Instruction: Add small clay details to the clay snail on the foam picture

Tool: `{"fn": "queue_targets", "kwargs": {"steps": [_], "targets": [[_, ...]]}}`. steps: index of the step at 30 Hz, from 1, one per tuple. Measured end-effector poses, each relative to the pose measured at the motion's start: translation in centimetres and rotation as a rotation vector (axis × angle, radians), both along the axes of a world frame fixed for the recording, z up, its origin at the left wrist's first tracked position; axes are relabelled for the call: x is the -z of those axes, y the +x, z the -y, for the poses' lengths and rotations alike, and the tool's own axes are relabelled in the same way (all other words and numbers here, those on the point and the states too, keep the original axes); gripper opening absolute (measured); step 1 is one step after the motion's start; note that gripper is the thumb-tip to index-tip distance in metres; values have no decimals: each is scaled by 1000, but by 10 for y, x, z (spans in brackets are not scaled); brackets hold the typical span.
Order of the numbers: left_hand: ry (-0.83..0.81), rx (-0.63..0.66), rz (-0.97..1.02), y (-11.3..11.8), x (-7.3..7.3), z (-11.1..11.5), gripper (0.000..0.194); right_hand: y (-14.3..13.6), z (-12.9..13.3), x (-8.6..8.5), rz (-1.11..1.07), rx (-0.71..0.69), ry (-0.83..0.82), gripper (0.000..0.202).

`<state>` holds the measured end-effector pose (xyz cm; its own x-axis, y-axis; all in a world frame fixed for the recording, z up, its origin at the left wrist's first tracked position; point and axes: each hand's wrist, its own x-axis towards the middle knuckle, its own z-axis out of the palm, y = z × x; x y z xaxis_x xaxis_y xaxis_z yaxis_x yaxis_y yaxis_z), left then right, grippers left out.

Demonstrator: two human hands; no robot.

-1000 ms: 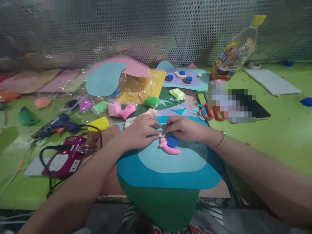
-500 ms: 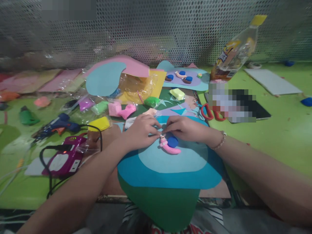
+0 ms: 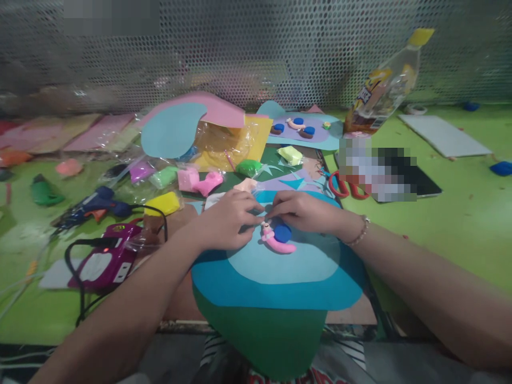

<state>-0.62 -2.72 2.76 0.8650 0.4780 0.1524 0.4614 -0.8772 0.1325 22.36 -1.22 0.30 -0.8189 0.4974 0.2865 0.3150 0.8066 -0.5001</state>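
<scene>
My left hand (image 3: 228, 224) and right hand (image 3: 306, 212) meet fingertip to fingertip just above the pink clay figure (image 3: 277, 241), pinching something tiny at its top end. Too small and hidden to say what; both sets of fingers are curled tight around that spot, not spread.

The figure lies right under my fingertips on the light blue paper (image 3: 288, 264), w/ a blue clay ball (image 3: 283, 233) touching it on the right-hand side. That paper sits on a darker blue sheet (image 3: 224, 285), and a green sheet (image 3: 272, 336) sticks out below, toward me.

Vs. a sec ago: basically nothing moved. Hands in the same pinch, figure and ball in the same place; only the view shifted a hair. My read: fine fiddly work on the figure's top end is ongoing, not finished.

Further out, left of my left hand: yellow clay block (image 3: 162, 203), pink clay lumps (image 3: 199, 180), a purple glue gun (image 3: 106, 261) w/ black cord, and a blue one (image 3: 96, 202) beyond. Right of my right hand: red scissors (image 3: 342, 186). Far side: a similar finished-looking piece (image 3: 298, 128) and a bottle (image 3: 384, 85) lying tilted.
</scene>
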Motion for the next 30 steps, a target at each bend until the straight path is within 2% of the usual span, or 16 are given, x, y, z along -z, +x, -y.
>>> {"fn": "queue_targets", "kwargs": {"steps": [7, 12, 15, 21, 26, 30], "targets": [[165, 14, -190, 4, 0, 12, 33, -1, 1, -5, 28, 13, -23, 32], [253, 49, -199, 4, 5, 8, 27, -2, 1, -6, 56, 9, -12, 34], [259, 26, -162, 2, 4, 3, 27, -2, 1, -5, 33, 5, 20, 35], [302, -187, -1, -8, -2, -12, 28, 0, -1, 0, 4, -47, 58, 39], [206, -420, 219, -19, -3, -22, 29, 1, -3, 3, 24, -90, 144, 38], [183, -610, 376, -34, 2, -31, 27, 1, -3, 3, 40, -83, 129, 38]]}}
